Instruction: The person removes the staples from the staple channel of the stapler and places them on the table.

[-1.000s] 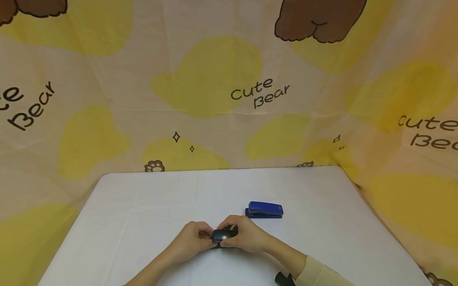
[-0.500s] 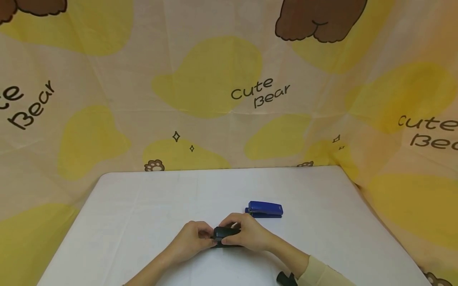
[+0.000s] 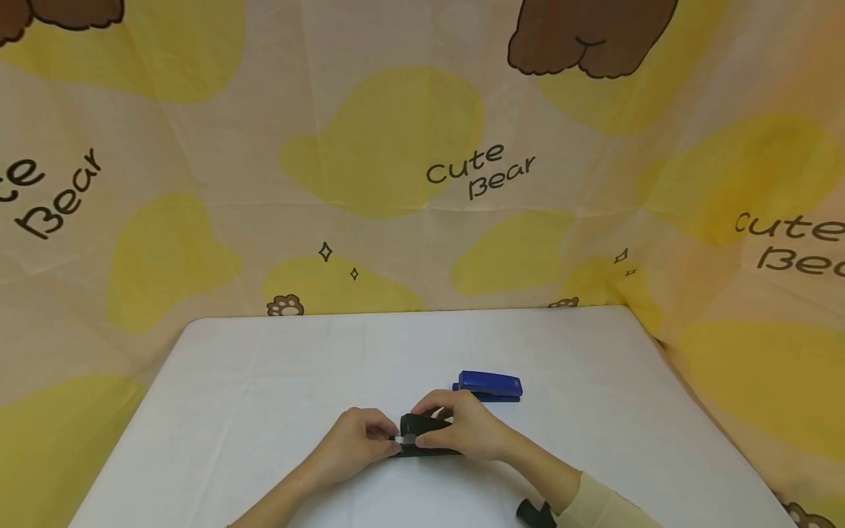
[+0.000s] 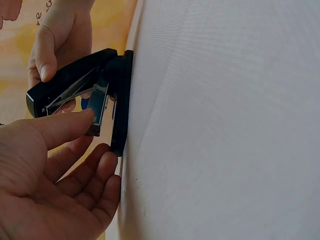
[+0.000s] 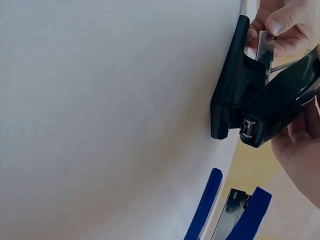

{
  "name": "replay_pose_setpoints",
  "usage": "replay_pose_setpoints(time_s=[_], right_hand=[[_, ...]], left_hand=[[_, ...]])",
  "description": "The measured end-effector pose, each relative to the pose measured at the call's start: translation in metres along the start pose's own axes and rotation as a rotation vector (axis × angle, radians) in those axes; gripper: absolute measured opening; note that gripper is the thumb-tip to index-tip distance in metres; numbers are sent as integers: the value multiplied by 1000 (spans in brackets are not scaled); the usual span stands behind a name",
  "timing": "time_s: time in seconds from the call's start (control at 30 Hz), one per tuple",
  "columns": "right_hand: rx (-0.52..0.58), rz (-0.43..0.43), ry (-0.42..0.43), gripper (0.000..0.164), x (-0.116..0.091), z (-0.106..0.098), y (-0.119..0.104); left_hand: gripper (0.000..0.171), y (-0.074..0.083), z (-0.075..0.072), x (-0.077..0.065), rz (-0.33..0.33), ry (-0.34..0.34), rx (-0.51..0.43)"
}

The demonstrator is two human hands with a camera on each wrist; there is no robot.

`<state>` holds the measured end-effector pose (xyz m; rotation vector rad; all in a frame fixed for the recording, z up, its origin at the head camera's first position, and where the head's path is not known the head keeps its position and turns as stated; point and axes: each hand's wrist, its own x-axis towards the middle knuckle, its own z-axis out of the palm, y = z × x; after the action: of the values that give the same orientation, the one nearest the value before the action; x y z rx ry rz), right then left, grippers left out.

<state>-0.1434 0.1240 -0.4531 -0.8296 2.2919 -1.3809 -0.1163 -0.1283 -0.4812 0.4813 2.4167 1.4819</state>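
A black stapler (image 3: 417, 423) stands on the white table with its top cover swung up. In the left wrist view the metal staple magazine (image 4: 99, 100) shows between the raised cover (image 4: 67, 77) and the black base (image 4: 121, 107). My left hand (image 3: 354, 445) pinches the magazine's front end between thumb and fingers, the lower fingers resting near the tip of the base. My right hand (image 3: 472, 431) grips the raised cover from both sides. In the right wrist view a thin metal rod (image 5: 285, 66) runs between magazine and cover.
A blue stapler (image 3: 491, 384) sits just behind my right hand, its side-on body also in the right wrist view. The white table (image 3: 297, 374) ends at a patterned cloth (image 3: 396, 147) behind. A black piece (image 3: 536, 513) shows beside the right sleeve (image 3: 607, 502).
My right hand has moved slightly right and away from me, tilting the black stapler's cover up and back. More of the magazine shows. The left hand stays in place; the blue stapler has not moved.
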Motion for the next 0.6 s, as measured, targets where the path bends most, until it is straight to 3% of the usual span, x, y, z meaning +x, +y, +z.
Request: replay_pose_setpoints(time_s=[0.33,0.6], right_hand=[[14,9,15,29,-5,-5,0],[-8,-49,26,29,-4,-7,4]], left_hand=[[14,0,1,0,9,13,14],[15,-1,3,1,34,14,34]])
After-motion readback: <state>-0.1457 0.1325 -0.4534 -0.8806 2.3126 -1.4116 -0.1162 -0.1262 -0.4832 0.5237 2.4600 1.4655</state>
